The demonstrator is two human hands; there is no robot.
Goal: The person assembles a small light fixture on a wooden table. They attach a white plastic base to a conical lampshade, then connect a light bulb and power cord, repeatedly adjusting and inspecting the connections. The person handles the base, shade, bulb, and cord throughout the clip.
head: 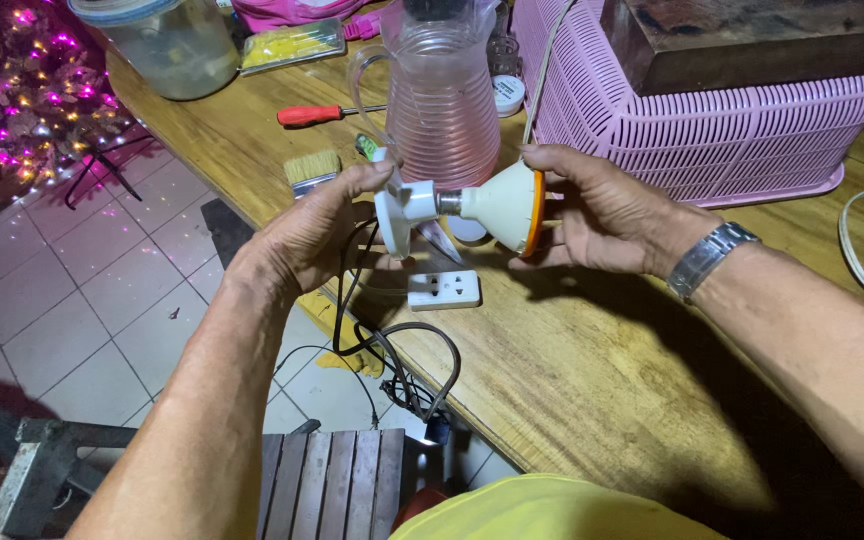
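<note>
My left hand [317,225] grips a white round lamp socket base [397,205] over the edge of a wooden table [592,370]. My right hand [602,210] holds the wide end of a white cone-shaped bulb [497,205] with an orange rim, and a metal watch sits on that wrist. The bulb's metal neck sits in the socket, so the two parts are joined between my hands. A black cord [392,350] hangs down from the socket area over the table edge.
A white outlet block [444,290] lies just below my hands. Behind stand a ribbed clear pitcher [442,100], a pink plastic basket [712,120] holding a wooden block, a red-handled screwdriver [312,115], a brush [312,168] and a plastic container [172,40]. Tiled floor and a wooden stool [332,480] lie below.
</note>
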